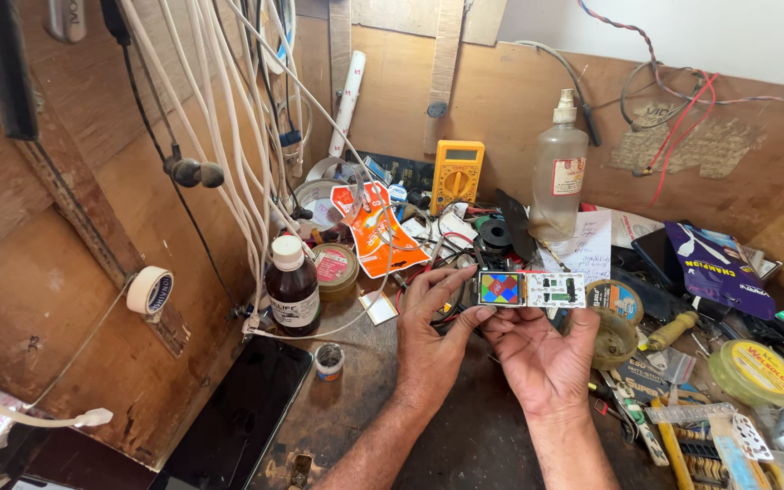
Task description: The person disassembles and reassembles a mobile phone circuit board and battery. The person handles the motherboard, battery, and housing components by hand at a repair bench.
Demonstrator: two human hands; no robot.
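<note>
Both my hands hold up a small white circuit board (531,289) with a lit square screen showing coloured triangles at its left end. My left hand (433,331) pinches the screen end between thumb and fingers. My right hand (542,354), palm up, supports the board from below, with its fingers at the right end. The board hangs level above a cluttered wooden workbench (465,426).
A brown bottle (293,283) and small tins stand to the left. A yellow multimeter (456,172) and clear spray bottle (558,177) stand behind. White cables (229,136) hang at left. A dark tablet (242,413) lies at front left. Tape rolls, tools and packets crowd the right.
</note>
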